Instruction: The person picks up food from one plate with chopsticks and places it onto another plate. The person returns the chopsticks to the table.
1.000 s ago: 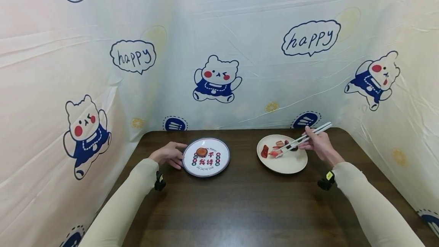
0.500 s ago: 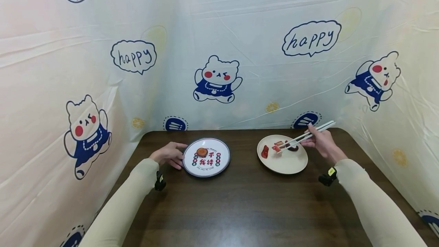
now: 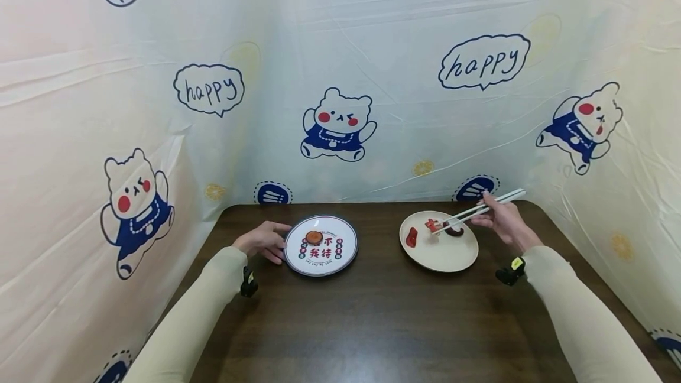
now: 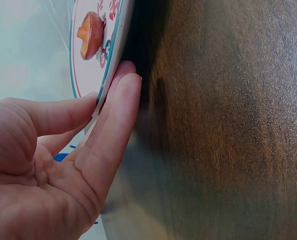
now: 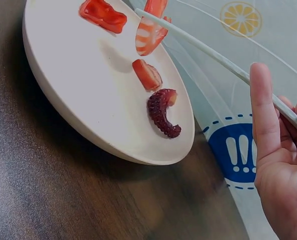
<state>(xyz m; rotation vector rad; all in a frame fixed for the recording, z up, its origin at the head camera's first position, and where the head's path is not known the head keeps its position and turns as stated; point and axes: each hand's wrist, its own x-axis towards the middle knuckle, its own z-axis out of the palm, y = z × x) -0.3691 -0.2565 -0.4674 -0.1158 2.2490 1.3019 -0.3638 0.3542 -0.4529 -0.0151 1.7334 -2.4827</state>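
My right hand (image 3: 505,220) holds a pair of pale chopsticks (image 3: 476,211) that slant down over the cream plate (image 3: 441,259). Their tips grip a red-and-white striped shrimp (image 5: 149,37), raised above the plate with a shadow below it. On that plate lie a glossy red piece (image 5: 104,16), a small red block with a pale side (image 5: 147,75) and a dark purple octopus tentacle (image 5: 161,114). At left, my left hand (image 3: 263,242) pinches the rim of a printed white plate (image 3: 346,235), thumb above and fingers underneath. A brown mushroom-shaped piece (image 4: 92,37) sits on it.
Both plates stand on a dark wooden table (image 3: 367,312), toward its far edge. Behind and to the sides hangs a pale cloth (image 3: 404,117) printed with bears. Black wrist cameras are strapped on both wrists.
The chopsticks have closed on the shrimp and lifted it, shifting it slightly right and away from me. My right hand has moved a little right. The left hand keeps its place on its plate.
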